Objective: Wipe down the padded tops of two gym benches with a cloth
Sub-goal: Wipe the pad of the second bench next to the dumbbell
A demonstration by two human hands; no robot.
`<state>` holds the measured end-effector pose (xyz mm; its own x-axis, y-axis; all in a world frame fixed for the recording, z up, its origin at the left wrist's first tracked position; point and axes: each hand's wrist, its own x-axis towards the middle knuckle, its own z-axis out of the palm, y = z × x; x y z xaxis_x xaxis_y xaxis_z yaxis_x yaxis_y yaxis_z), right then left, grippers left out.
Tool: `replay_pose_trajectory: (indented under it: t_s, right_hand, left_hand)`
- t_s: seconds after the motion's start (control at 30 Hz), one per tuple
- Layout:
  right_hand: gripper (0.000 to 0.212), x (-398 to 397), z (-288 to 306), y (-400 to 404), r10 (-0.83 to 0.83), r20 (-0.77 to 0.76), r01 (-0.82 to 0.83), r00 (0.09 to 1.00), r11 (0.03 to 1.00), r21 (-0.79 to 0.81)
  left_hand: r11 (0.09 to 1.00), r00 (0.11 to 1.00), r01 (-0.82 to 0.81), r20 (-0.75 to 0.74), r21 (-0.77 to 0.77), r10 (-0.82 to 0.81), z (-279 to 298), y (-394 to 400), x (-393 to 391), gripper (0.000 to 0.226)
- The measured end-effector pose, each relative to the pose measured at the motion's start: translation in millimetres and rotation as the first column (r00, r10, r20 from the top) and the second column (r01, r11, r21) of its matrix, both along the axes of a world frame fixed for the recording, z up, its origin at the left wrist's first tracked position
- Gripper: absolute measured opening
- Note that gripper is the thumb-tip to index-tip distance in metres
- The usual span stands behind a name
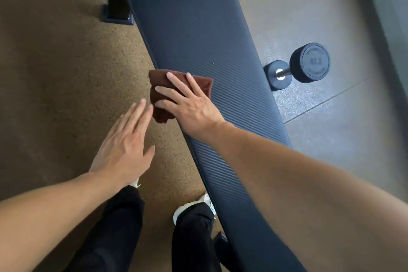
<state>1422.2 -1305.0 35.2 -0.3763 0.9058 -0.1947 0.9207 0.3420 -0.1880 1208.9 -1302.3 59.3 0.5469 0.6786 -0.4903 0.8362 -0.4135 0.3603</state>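
Observation:
A long dark padded bench top (194,28) with a ribbed surface runs diagonally from the top centre to the bottom right. A folded brown cloth (202,84) lies on its left edge, partly hanging over the side. My right hand (187,104) presses flat on the cloth with straight, spread fingers. My left hand (125,143) hovers over the floor just left of the bench, fingers straight and together, fingertips close to the cloth's hanging edge and holding nothing. Only one bench is in view.
A black dumbbell (302,66) lies on the grey floor right of the bench. The bench's dark leg and foot (118,15) stand at the upper left on brown speckled floor. My legs in black trousers and white shoes (192,207) stand beside the bench's near end.

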Motion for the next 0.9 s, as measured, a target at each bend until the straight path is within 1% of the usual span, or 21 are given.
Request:
replay_pose_trajectory:
  t_s: [0.07,0.1,0.13,0.2,0.27,0.3,0.33,0.37,0.43,0.47,0.57,0.6,0.67,0.7,0.73,0.77,0.8,0.83,0.87,0.9]
  right_hand:
    - [0.056,-4.2,-1.5,-38.1,-0.177,-0.100,0.180,0.979,0.984,0.016]
    - [0.057,-5.3,-2.1,-66.9,-0.259,-0.137,0.260,0.956,0.966,-0.007]
    - [0.058,-5.6,-2.3,-100.6,-0.307,-0.151,0.305,0.940,0.952,-0.038]
    - [0.061,-3.9,-2.5,-175.9,-0.292,-0.104,0.286,0.951,0.956,-0.069]
    - [0.075,0.5,-0.6,-247.9,-0.255,-0.012,0.252,0.967,0.961,-0.109]
    - [0.083,3.0,1.8,-277.0,-0.276,0.037,0.278,0.960,0.951,-0.134]
    - [0.086,5.1,3.6,-298.9,-0.326,0.079,0.334,0.942,0.931,-0.144]
    - [0.083,7.2,5.0,-312.4,-0.400,0.108,0.412,0.910,0.900,-0.141]
    - [0.069,13.2,6.5,-314.2,-0.574,0.109,0.584,0.811,0.799,-0.141]
    - [0.064,19.0,7.0,-304.7,-0.644,0.092,0.650,0.760,0.746,-0.147]
    - [0.059,51.1,2.1,-256.1,-0.774,0.022,0.771,0.633,0.628,-0.109]
    - [0.059,66.1,-1.2,-235.2,-0.823,-0.008,0.819,0.568,0.567,-0.088]
    - [0.061,98.4,-6.0,-189.9,-0.922,-0.080,0.919,0.379,0.385,-0.081]
    - [0.063,112.9,-6.3,-169.2,-0.954,-0.110,0.948,0.278,0.291,-0.129]
    - [0.065,124.8,-4.7,-152.9,-0.972,-0.132,0.954,0.194,0.218,-0.206]
    - [0.067,132.9,-3.5,-141.7,-0.979,-0.146,0.944,0.143,0.179,-0.277]
    - [0.068,137.9,-2.1,-136.2,-0.979,-0.158,0.928,0.130,0.176,-0.328]
    - [0.067,140.9,-0.4,-136.7,-0.973,-0.171,0.915,0.157,0.208,-0.345]
    - [0.065,140.4,1.7,-143.1,-0.957,-0.178,0.906,0.230,0.277,-0.319]
    - [0.064,135.0,2.7,-154.8,-0.924,-0.177,0.893,0.338,0.374,-0.250]
  left_hand:
    - [0.999,1.000,0.003,-0.002,0.043,-0.002,4.5,-4.9,9.7,0.100]
    - [0.997,1.000,0.028,-0.009,0.075,-0.027,6.3,-8.6,15.1,0.098]
    - [0.991,0.997,0.073,-0.019,0.108,-0.072,7.0,-12.6,21.3,0.095]
    - [0.970,0.981,0.194,-0.026,0.148,-0.192,6.5,-20.1,35.1,0.091]
    - [0.940,0.953,0.303,-0.014,0.155,-0.304,4.7,-27.5,50.5,0.088]
    - [0.918,0.930,0.361,0.002,0.161,-0.366,2.8,-31.9,59.8,0.086]
    - [0.890,0.902,0.422,0.016,0.173,-0.431,1.3,-37.1,70.2,0.085]
    - [0.859,0.872,0.475,0.028,0.188,-0.489,0.2,-42.9,81.3,0.083]
    - [0.830,0.844,0.523,0.019,0.193,-0.536,1.4,-53.4,105.9,0.084]
    - [0.841,0.855,0.511,-0.008,0.179,-0.518,3.7,-57.0,119.1,0.087]
    - [0.922,0.922,0.376,-0.142,0.094,-0.361,8.7,-56.8,159.6,0.101]
    - [0.945,0.931,0.322,-0.196,0.048,-0.307,9.4,-54.5,171.1,0.106]
    - [0.959,0.918,0.282,-0.288,-0.013,-0.274,9.7,-49.9,187.3,0.111]
    - [0.955,0.905,0.296,-0.311,-0.026,-0.289,9.2,-47.2,191.3,0.112]
    - [0.948,0.892,0.316,-0.327,-0.041,-0.311,9.5,-44.3,193.1,0.115]
    - [0.940,0.876,0.336,-0.345,-0.062,-0.336,10.6,-41.2,192.6,0.122]
    - [0.931,0.858,0.356,-0.365,-0.082,-0.361,12.6,-38.2,190.8,0.132]
    - [0.923,0.842,0.372,-0.384,-0.096,-0.379,14.7,-35.8,189.4,0.140]
    - [0.918,0.831,0.385,-0.396,-0.097,-0.390,15.3,-35.0,188.1,0.145]
    - [0.916,0.826,0.394,-0.404,-0.083,-0.392,15.5,-35.3,187.0,0.148]
